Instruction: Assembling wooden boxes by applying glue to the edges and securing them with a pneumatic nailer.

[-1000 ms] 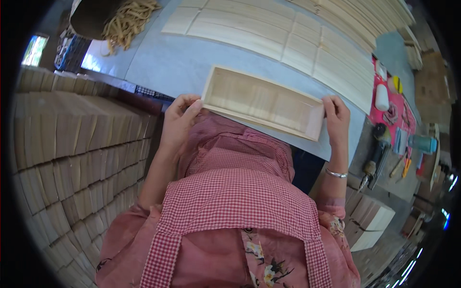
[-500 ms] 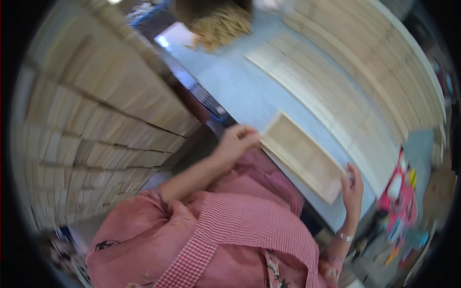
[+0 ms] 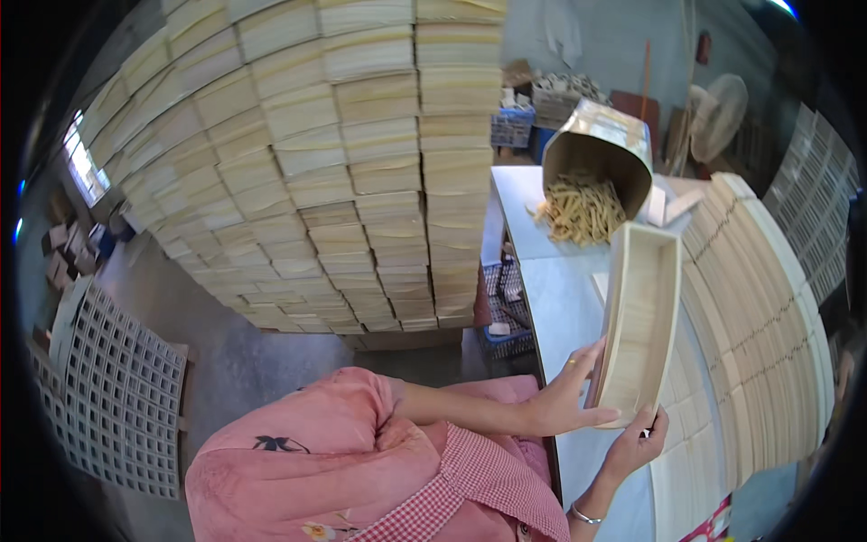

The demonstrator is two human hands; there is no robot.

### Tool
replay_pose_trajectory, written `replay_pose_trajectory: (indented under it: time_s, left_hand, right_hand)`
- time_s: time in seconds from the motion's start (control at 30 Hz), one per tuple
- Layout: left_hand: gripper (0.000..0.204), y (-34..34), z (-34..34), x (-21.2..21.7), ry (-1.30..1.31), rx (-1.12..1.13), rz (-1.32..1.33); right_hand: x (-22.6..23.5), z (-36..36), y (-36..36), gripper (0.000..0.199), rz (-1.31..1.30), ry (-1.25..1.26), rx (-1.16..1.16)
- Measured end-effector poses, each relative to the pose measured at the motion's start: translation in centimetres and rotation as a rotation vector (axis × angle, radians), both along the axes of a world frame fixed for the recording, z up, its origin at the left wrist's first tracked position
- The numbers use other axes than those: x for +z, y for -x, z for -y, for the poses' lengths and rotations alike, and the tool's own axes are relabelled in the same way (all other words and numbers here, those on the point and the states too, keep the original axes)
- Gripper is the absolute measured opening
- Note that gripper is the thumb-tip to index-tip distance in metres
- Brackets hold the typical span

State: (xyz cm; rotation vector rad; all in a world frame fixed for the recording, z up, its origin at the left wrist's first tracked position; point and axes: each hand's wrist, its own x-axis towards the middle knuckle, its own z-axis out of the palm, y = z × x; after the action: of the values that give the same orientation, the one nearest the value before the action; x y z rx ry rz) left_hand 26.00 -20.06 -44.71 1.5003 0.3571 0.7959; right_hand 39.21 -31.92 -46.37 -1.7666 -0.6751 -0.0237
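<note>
A long, shallow, pale wooden box (image 3: 637, 352) is tilted up over the table, its open side facing me and its inside bare. My left hand (image 3: 569, 397) is closed on its left side near the lower end, the thumb stretched along the bottom edge and the other fingers partly behind the wall. At the lower right corner, my right hand (image 3: 637, 444) pinches the end of the box between thumb and fingers.
A tipped container (image 3: 601, 126) spills wooden strips (image 3: 582, 210) onto the white table (image 3: 564, 298). Long rows of thin boards (image 3: 759, 325) stand along the right. Tall stacks of wooden pieces (image 3: 352, 163) rise at left. Baskets (image 3: 506, 312) sit below the table edge.
My view has swung left and up. The box has gone from lying on the table to being raised and tilted, and both hands have closed on its lower end.
</note>
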Motion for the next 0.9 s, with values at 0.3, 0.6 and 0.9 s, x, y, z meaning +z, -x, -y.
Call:
replay_pose_trajectory:
  time_s: [0.3, 0.6, 0.9]
  left_hand:
    - [0.059, 13.3, -6.4, 18.7, -0.235, 0.576, 0.469]
    - [0.047, 33.8, -14.6, 44.3, -0.964, 1.175, 0.577]
    - [0.045, 33.1, -14.0, 48.8, -0.400, 0.601, 0.087]
  right_hand:
    - [5.8, -6.6, 7.3, 0.031, 0.339, -0.445, 0.377]
    - [-1.5, -6.1, 8.3, 0.032, -0.005, -0.071, 0.532]
    - [-3.8, -5.5, 7.8, 0.024, 0.015, 0.000, 0.551]
